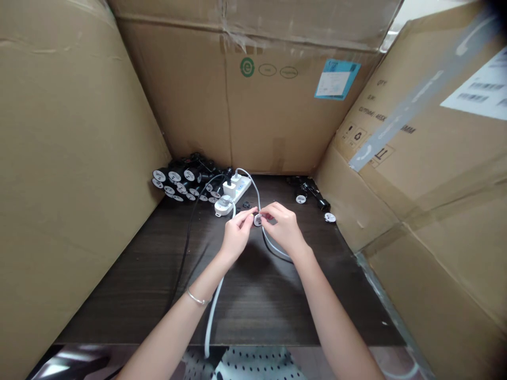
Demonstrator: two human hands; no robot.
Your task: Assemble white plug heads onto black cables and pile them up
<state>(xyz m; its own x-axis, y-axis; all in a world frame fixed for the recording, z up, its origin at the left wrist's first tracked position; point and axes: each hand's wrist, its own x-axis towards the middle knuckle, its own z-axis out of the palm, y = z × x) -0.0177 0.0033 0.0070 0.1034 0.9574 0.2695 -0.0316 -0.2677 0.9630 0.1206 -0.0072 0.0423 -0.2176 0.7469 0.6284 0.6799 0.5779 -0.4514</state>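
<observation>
My left hand (237, 236) and my right hand (283, 228) were close together over the dark wood bench (277, 316), just in front of the white power strip (239, 190). Between my hands was a small round white plug (257, 220). My left fingers (246, 215) and my right fingers (269, 212) were bent in and pinching it from both sides, not spread out. A white charger (229, 188) sat in the power strip. A white cord (258, 195) went from the top of the charger in a curve down to my hands. Another white cord (216, 306) ran from near my left hand down toward me, past the front of the power strip and over the edge of the bench. To the left of the power strip lay a big pile of black and white plugs (180, 182), and a black cord (186, 253) ran down from there. To the right of the power strip lay a few more plugs (311, 192). Big cardboard boxes (269, 111) stood behind the power strip and on both sides of it. A thin silver bangle (197, 298) was on my left wrist.
</observation>
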